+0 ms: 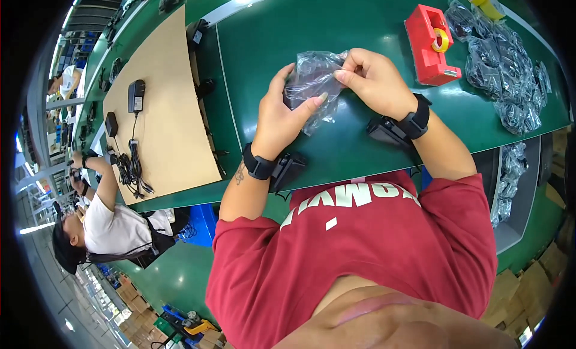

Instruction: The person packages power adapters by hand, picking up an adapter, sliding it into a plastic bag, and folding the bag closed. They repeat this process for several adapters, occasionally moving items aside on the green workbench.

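I see both hands closed on a crinkled clear plastic bag (313,79) with something dark inside, held just above the smooth green table (336,25), which I take as my landmark. My left hand (285,112) wraps the bag from below and behind, its thumb lying flat across the glossy film; my right hand (375,79) pinches the bag's upper right edge between thumb and fingertips. The film is thin and wrinkled, catching highlights; I cannot tell what the dark thing inside is. Each wrist wears a black band with a blocky black unit attached, and both units sit near the table's front edge. Toward the far right part of the table stands a red tape dispenser (427,46), hard and boxy, carrying a yellow roll. Just beyond it, along the table's right end, lies a pile of filled clear bags (510,79), shiny and rumpled, with dark contents. On the left part of the table rests a flat sheet of matte brown cardboard (165,79); on it lie a black power adapter (136,96), rectangular, and a bundle of black cable (132,169). Beside the table's left end, another person in a white shirt (114,226) sits, hands raised.
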